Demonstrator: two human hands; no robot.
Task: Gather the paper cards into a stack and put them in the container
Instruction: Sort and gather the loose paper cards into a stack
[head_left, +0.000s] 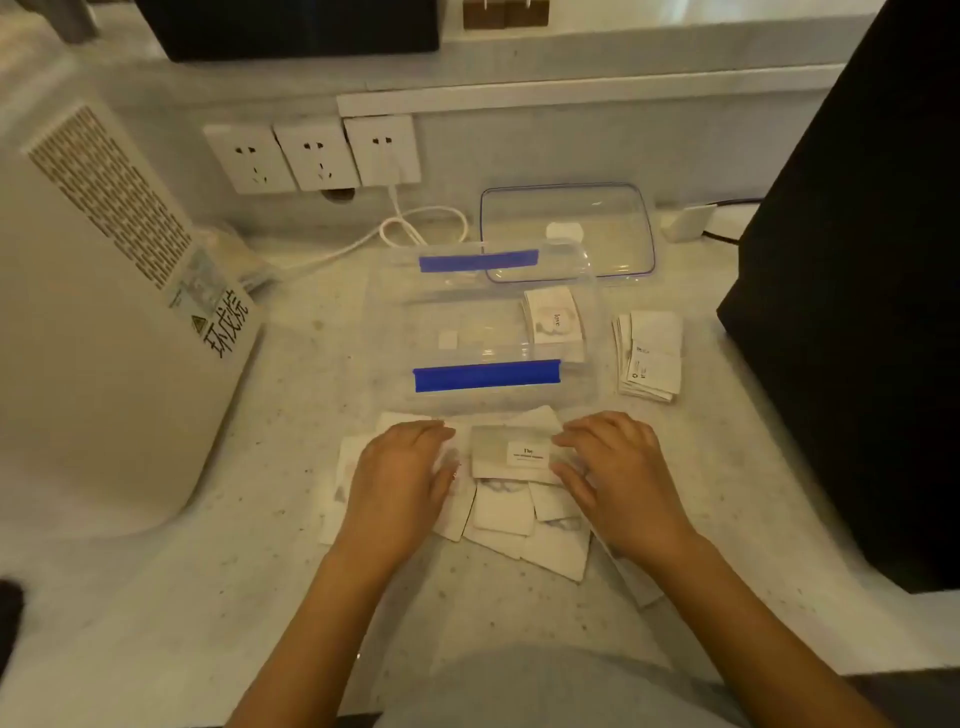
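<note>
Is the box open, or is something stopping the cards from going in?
Nothing visible blocks them. The clear container is open, just behind the loose cards; its lid lies farther back. One stack already sits inside. The left hand and right hand rest on the cards.

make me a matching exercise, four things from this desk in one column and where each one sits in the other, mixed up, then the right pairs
Things
1. loose cards
2. card stack
3. lid
4. "love" card

Places
A. inside the clear container
B. on the counter, right of the container
C. behind the container, near the wall
D. in front of the container, under the left hand and right hand

Pairs: 1-D, 2-B, 3-C, 4-A
</note>
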